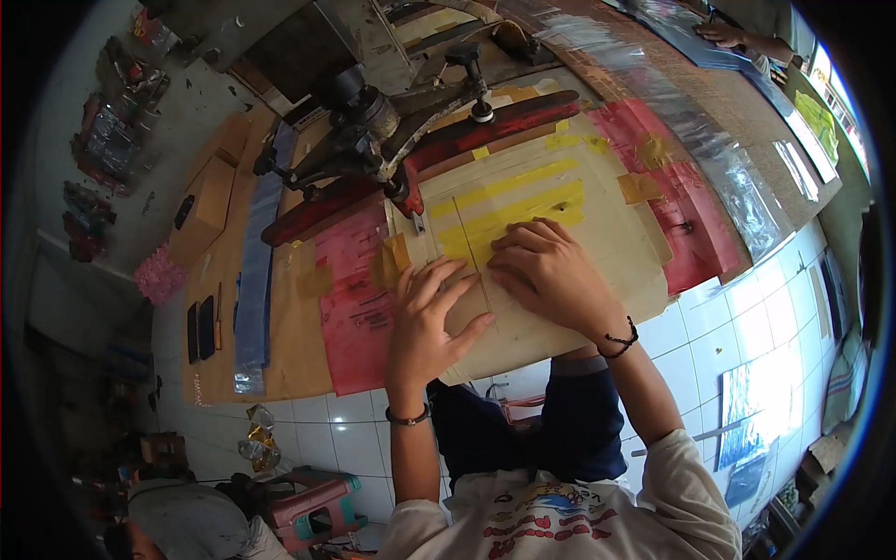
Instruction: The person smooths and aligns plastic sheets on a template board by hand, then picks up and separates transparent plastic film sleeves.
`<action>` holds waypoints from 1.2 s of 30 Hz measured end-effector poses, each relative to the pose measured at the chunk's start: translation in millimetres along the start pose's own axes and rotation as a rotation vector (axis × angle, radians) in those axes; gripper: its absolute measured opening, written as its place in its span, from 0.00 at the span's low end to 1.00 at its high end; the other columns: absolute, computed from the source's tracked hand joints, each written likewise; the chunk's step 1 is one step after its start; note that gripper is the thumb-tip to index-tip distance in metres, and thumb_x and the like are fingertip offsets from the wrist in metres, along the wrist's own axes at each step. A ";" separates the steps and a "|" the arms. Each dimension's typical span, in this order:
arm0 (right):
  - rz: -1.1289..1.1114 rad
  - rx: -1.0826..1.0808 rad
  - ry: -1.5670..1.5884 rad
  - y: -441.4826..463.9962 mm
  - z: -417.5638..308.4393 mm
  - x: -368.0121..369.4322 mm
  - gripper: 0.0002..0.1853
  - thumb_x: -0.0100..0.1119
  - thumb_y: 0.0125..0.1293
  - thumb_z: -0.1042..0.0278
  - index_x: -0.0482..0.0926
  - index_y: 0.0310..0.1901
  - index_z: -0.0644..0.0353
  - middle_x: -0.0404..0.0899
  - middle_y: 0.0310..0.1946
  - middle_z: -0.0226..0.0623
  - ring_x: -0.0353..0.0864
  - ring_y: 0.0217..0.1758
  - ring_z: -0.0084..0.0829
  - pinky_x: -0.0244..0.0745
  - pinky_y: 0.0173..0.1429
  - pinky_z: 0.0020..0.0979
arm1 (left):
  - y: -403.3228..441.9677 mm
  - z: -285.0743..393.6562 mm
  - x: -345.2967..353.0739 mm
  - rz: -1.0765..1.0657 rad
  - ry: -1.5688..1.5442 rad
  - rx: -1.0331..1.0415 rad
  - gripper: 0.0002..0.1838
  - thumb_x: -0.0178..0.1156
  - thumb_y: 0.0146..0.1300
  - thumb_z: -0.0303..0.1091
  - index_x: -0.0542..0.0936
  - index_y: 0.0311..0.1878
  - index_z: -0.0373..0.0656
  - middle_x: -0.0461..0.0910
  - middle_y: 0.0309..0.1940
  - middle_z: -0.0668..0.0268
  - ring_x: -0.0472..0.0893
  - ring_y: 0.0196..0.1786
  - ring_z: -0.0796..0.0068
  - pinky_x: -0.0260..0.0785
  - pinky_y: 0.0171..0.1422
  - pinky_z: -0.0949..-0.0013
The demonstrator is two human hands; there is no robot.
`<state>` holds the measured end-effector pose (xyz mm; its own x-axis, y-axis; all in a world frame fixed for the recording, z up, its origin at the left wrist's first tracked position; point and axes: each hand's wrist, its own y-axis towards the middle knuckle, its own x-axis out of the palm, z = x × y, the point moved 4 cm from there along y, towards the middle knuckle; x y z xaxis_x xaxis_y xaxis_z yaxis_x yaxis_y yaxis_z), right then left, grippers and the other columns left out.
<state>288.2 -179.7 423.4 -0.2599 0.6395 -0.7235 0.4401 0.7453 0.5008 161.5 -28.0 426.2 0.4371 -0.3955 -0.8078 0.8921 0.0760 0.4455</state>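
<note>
My left hand [432,322] rests on a beige board [569,317] with its fingers spread, palm down. To its right, my right hand [553,278] lies on the same board, fingers slightly bent and fingertips down near yellow tape strips [546,203]. Between the hands runs a thin dark line, perhaps the edge of a clear sheet; I cannot tell. Neither hand visibly grips anything. Just beyond them, a black metal machine [369,117] with a long red bar [504,119] spans the board's far side.
Red sheets [350,327] flank the board, held with brown tape. A stack of clear plastic [737,191] runs along the right; blue plastic strips [252,299] and dark phone-like slabs [200,329] lie left, near a cardboard box [207,201]. Other people work at upper right and lower left.
</note>
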 end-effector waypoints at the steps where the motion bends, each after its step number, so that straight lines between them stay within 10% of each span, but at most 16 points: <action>1: -0.038 0.037 0.005 0.6 -1.3 -3.1 0.09 0.68 0.69 0.63 0.89 0.45 0.57 0.87 0.52 0.34 0.82 0.63 0.40 0.70 0.76 0.45 | -0.4 0.0 1.0 -0.021 0.009 0.010 0.24 0.77 0.59 0.46 0.89 0.55 0.43 0.85 0.59 0.62 0.81 0.67 0.58 0.57 0.83 0.42; 11: 0.093 0.130 -0.260 6.0 19.7 17.1 0.25 0.67 0.71 0.60 0.79 0.67 0.60 0.74 0.72 0.46 0.69 0.77 0.48 0.68 0.76 0.46 | -2.3 0.9 3.7 -0.140 -0.046 0.114 0.29 0.80 0.54 0.53 0.90 0.55 0.46 0.87 0.60 0.67 0.81 0.69 0.61 0.60 0.84 0.42; 23: -0.339 0.268 -0.154 58.2 41.5 1.0 0.22 0.71 0.69 0.56 0.83 0.58 0.60 0.80 0.58 0.41 0.74 0.69 0.46 0.69 0.74 0.42 | -4.0 -0.6 3.4 -0.163 -0.104 0.149 0.27 0.80 0.54 0.53 0.91 0.54 0.47 0.88 0.61 0.68 0.80 0.71 0.63 0.62 0.83 0.42; 36: -0.061 0.367 0.380 62.1 50.2 -5.4 0.18 0.72 0.70 0.70 0.83 0.59 0.62 0.91 0.44 0.35 0.88 0.44 0.24 0.80 0.50 0.30 | -5.9 -1.7 5.0 -0.166 -0.114 0.161 0.28 0.78 0.57 0.54 0.90 0.55 0.46 0.87 0.62 0.68 0.79 0.70 0.63 0.61 0.84 0.42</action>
<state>360.1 -146.3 434.5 -0.5574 0.6712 -0.4887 0.6686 0.7118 0.2150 158.6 -28.8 418.8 0.2623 -0.4914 -0.8305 0.9167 -0.1418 0.3735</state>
